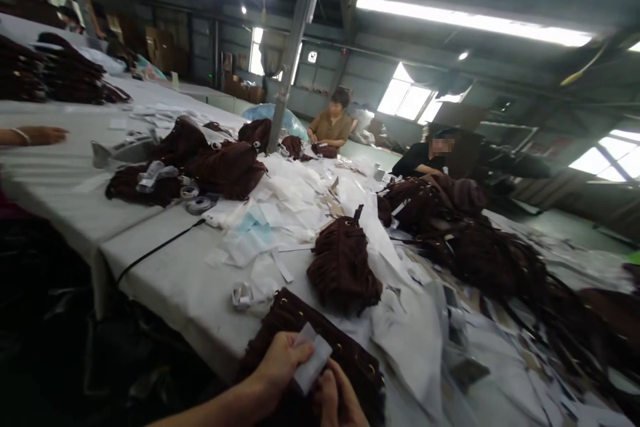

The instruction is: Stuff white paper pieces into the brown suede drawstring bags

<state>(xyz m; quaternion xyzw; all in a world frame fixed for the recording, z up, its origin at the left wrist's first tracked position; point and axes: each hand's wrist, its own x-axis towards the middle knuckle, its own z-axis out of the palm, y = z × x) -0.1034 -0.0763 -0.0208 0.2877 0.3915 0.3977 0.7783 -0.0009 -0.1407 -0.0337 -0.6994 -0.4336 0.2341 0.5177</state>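
Note:
Low in the head view, my left hand [280,363] pinches a small pale grey-white piece of paper [313,361], thumb on top. My right hand [343,395] has its fingers curled together at the lower right edge of the same paper. Under both hands lies a dark brown gathered bag [285,313] with gold eyelets along its edge, partly hidden by my hands and arms. Just beyond it sits another brown bag [345,267], bunched up. A roll of clear tape [243,295] rests to the left of the bags.
Paper scraps [280,200] cover the middle of the white table [165,273]. Brown bags pile up at right [480,247] and left [220,167]. A metal post [295,47] rises from the table. Two people work across it; another person's hand [43,135] reaches in from the left.

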